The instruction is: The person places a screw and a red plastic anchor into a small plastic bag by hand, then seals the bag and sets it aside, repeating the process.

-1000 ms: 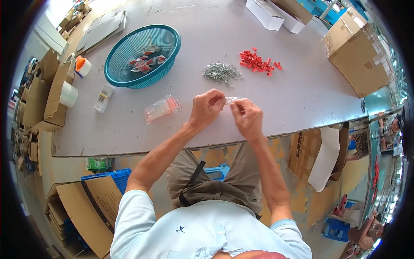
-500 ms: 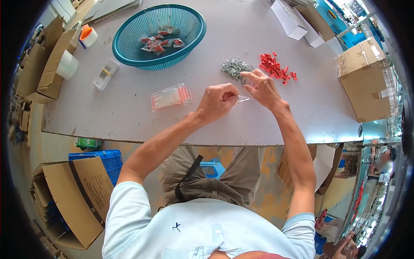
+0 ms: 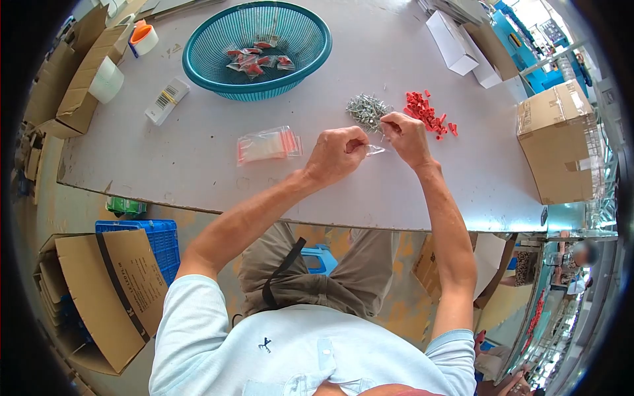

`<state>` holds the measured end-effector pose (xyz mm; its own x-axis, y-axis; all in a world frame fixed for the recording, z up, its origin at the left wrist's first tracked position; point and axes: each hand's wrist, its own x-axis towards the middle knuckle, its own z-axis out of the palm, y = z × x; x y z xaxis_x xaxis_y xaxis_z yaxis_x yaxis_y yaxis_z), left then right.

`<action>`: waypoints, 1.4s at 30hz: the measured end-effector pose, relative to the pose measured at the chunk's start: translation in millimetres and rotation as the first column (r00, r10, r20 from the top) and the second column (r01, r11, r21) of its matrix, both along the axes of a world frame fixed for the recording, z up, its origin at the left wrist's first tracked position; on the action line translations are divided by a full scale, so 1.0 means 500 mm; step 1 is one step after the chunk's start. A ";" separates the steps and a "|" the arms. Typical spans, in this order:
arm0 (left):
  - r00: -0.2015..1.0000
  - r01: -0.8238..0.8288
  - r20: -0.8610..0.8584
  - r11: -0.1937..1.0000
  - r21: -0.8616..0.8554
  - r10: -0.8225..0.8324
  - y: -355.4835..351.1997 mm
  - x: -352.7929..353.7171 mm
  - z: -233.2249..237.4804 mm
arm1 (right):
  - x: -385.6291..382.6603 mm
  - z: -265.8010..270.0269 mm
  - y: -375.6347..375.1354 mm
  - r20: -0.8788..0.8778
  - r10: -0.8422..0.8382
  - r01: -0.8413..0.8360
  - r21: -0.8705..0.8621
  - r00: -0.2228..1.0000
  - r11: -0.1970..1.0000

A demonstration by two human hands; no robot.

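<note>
Nearest the camera: light blue shirt, both arms reaching forward over the lap. On the floor under them are a blue stool, a blue crate and an open cardboard box at lower left. The left forearm runs diagonally up to the table, elbow bent and wrist straight. The left hand is knuckles-up in a loose fist just above the tabletop. Its thumb and forefinger are pinched tight on a small clear bag, which sticks out to the right of the fist, and the other fingers are curled under. The right arm comes up nearly straight from the right shoulder, with the wrist bent inward. The right hand is just beside the left, back of hand up, fingers bunched closed. Its tips sit at the near edge of the pile of screws, right over the bag's free end. Can't tell whether a screw is between the tips, as the fingers hide it. The hands are close but not touching, with only the bag bridging the gap. Left of the hands, a flat stack of empty bags lies on the table. Just past the right hand, red plugs lie beside the screws. Farther back, a teal basket holds filled bags, with a barcode label pack and tape rolls to its left. A brown carton sits at the far right edge and white boxes at the back.
</note>
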<state>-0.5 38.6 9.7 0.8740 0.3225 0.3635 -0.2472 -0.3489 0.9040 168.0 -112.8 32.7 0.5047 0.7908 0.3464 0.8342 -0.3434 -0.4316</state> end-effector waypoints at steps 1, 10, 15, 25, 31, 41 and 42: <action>1.000 -0.016 0.001 1.000 0.004 0.016 0.000 0.000 0.000 | 0.000 -0.003 -0.004 -0.145 -0.072 0.077 0.030 0.987 0.997; 0.996 -0.093 -0.011 0.996 0.016 0.093 0.002 0.005 0.001 | 0.012 -0.014 -0.040 -0.762 -0.028 0.276 0.200 0.647 0.940; 0.992 -0.124 -0.036 0.992 -0.019 0.123 0.007 0.010 0.002 | -0.014 -0.002 -0.044 -0.889 0.090 0.355 0.270 0.449 0.895; 0.981 -0.114 -0.169 0.986 -0.119 0.093 0.017 0.008 0.013 | -0.196 0.012 -0.002 -0.452 -0.027 0.239 0.418 0.892 0.877; 0.979 -0.056 -0.203 0.955 -0.290 -0.004 0.025 0.002 0.019 | -0.188 0.001 0.001 -0.156 -0.035 0.094 0.388 0.987 0.917; 0.977 -0.041 -0.215 0.982 -0.183 0.000 0.017 0.007 0.010 | -0.187 0.010 -0.008 -0.209 -0.081 0.128 0.224 0.975 0.966; 0.977 -0.039 -0.215 0.982 -0.182 -0.002 0.017 0.006 0.014 | -0.185 0.011 -0.007 -0.251 -0.097 0.146 0.185 0.963 0.972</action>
